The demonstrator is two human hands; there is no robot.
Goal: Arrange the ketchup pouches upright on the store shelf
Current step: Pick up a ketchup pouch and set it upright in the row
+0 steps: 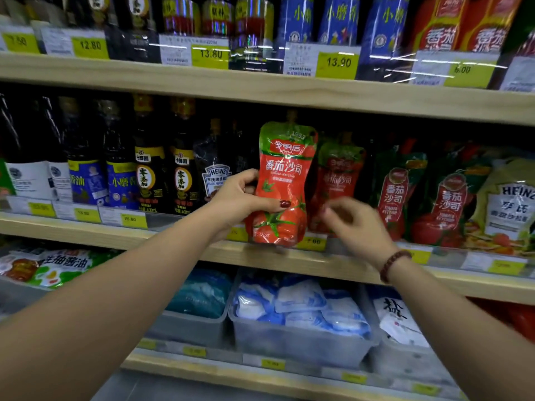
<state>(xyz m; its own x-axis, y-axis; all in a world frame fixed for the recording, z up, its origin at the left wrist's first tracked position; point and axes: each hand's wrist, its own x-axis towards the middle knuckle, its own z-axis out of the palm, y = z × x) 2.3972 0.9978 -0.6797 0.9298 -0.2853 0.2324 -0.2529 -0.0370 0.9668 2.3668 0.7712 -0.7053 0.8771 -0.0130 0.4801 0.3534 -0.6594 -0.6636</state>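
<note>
My left hand grips a red and green ketchup pouch by its left side and holds it upright in front of the middle shelf. Just right of it, my right hand hovers blurred with its fingers loosely curled and nothing in them. Behind that hand a second matching ketchup pouch stands on the shelf. Further right stand darker ketchup pouches.
Dark sauce bottles fill the middle shelf to the left, and a Heinz pouch stands at the far right. Bottles and red pouches line the upper shelf. Grey bins of white and blue bags sit on the shelf below.
</note>
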